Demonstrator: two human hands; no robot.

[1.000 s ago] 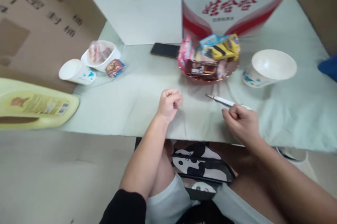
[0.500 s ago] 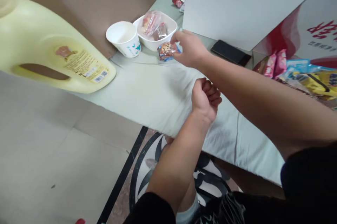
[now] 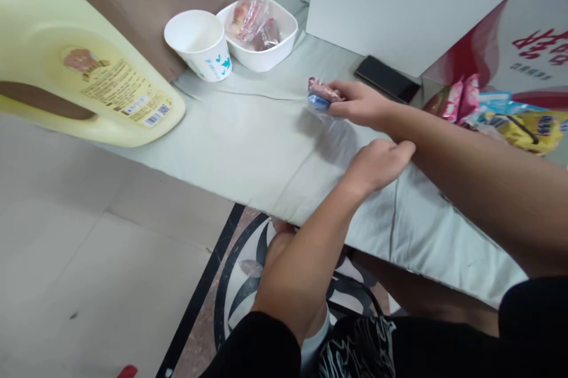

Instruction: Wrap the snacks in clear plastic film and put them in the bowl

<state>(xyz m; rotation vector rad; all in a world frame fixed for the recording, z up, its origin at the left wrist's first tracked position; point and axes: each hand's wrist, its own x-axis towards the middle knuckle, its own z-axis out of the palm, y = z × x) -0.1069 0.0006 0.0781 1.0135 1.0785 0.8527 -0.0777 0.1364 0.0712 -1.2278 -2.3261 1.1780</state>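
Right hand (image 3: 361, 105) grips a snack packet (image 3: 320, 94); left hand (image 3: 380, 160) rests closed.

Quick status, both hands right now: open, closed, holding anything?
Left hand: fingers curled shut, nothing visible in it, resting on the cloth.
Right hand: closed on a small snack packet.

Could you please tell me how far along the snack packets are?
Done: wrapped snacks lie in the white bowl. In hand: the right hand holds one snack packet over the cloth; the left hand rests closed. Left, probably: the pile of packets at right.
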